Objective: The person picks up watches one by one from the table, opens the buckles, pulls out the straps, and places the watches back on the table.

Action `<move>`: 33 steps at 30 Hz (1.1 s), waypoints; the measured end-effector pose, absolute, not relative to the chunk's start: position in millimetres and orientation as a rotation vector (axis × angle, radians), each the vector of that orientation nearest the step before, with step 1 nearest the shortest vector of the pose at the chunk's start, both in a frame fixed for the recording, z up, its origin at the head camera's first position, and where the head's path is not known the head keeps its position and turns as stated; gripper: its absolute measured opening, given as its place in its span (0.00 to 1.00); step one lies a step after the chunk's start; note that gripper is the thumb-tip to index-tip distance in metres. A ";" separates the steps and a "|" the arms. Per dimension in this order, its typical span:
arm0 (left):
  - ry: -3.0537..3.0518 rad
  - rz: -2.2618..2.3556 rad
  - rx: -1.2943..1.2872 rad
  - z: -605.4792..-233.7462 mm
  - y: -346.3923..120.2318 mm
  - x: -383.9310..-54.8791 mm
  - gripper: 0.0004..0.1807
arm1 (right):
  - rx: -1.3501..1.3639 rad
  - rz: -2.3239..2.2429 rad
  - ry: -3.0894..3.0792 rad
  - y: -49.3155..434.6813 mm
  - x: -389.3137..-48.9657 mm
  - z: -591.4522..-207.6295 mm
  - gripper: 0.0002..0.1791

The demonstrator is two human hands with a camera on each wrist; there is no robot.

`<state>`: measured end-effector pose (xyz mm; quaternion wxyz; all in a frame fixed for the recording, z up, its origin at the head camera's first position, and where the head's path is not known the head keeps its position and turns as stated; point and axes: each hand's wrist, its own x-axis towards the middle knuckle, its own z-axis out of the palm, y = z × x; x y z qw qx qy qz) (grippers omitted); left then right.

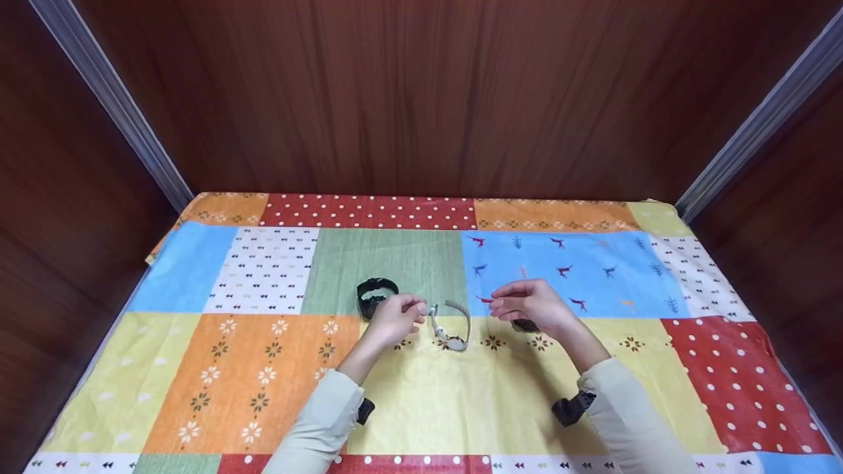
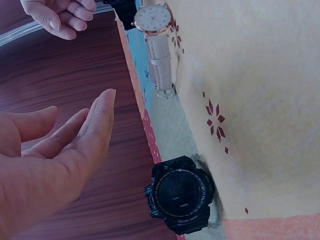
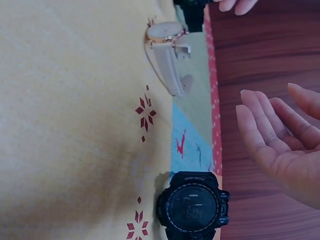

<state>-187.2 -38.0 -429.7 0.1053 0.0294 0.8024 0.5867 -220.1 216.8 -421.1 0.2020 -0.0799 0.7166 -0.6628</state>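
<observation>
I see my left hand point(image 1: 395, 320), fingers loosely parted, near the left black watch point(image 2: 180, 196); right hand point(image 1: 535, 307), likewise, near the right black watch point(image 3: 194, 207); white watch point(image 1: 455, 343) between.

Two black watches point(image 2: 181, 197) point(image 3: 192, 209) and one white watch point(image 2: 160, 55) can be counted, three in all. Two hands point(image 1: 395, 319) point(image 1: 532, 307), two sleeves point(image 1: 316, 421) point(image 1: 629, 415) and two wrist cameras point(image 1: 365, 411) point(image 1: 571, 409) are seen. One tablecloth point(image 1: 428, 401), three wooden walls point(image 1: 428, 99) point(image 1: 53, 217) point(image 1: 784, 191) and two metal strips point(image 1: 120, 105) point(image 1: 761, 125) are shown.

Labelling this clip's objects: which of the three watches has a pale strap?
The middle watch: it alone has a pale strap; the left watch and right watch are black.
</observation>
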 end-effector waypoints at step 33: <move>2.301 1.724 0.253 -429.9 5.5 -197.5 0.14 | -0.076 -1.899 2.138 276.0 -208.7 -429.3 0.18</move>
